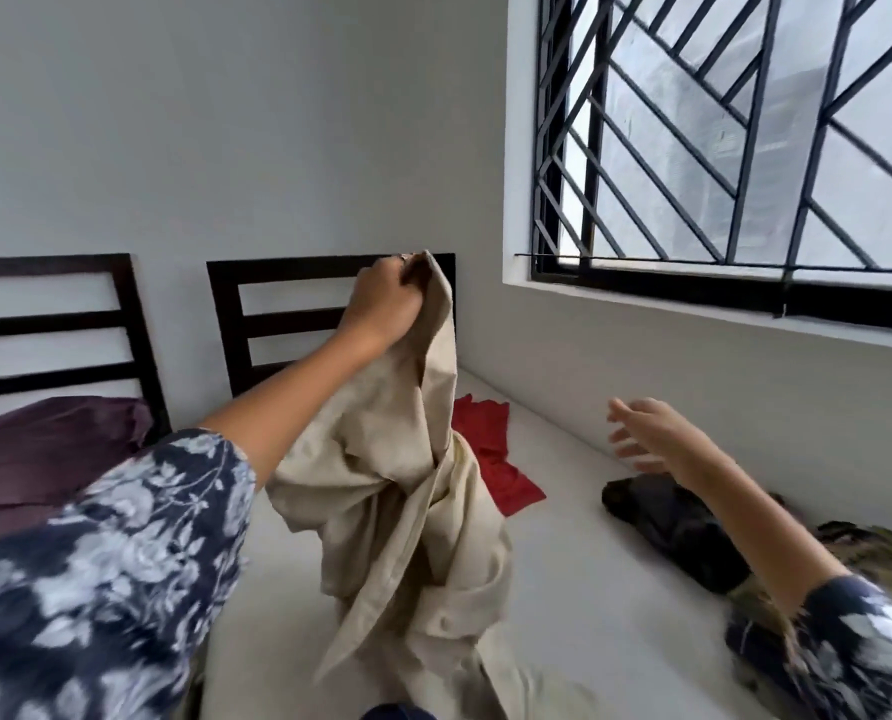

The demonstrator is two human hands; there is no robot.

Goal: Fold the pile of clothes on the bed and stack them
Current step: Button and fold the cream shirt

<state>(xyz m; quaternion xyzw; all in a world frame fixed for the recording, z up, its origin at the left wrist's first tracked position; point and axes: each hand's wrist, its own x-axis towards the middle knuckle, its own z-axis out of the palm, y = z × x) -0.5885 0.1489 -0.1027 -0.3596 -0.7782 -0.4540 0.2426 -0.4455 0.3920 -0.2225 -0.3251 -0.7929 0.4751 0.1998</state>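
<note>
My left hand (384,304) is raised high and grips the top edge of a beige garment (397,506), which hangs twisted and bunched down onto the white bed (579,610). My right hand (646,433) hovers in the air to the right, blurred, with fingers spread and nothing in it. A red garment (490,449) lies crumpled on the bed behind the beige one. A dark folded piece of clothing (677,527) lies under my right forearm, and beside it is an olive patterned cloth (880,558) at the right edge.
A second bed with a purple pillow (44,449) stands to the left. Dark slatted headboards (277,314) stand against the white wall. A barred window (735,142) with a sill runs along the right wall, close to the bed's side.
</note>
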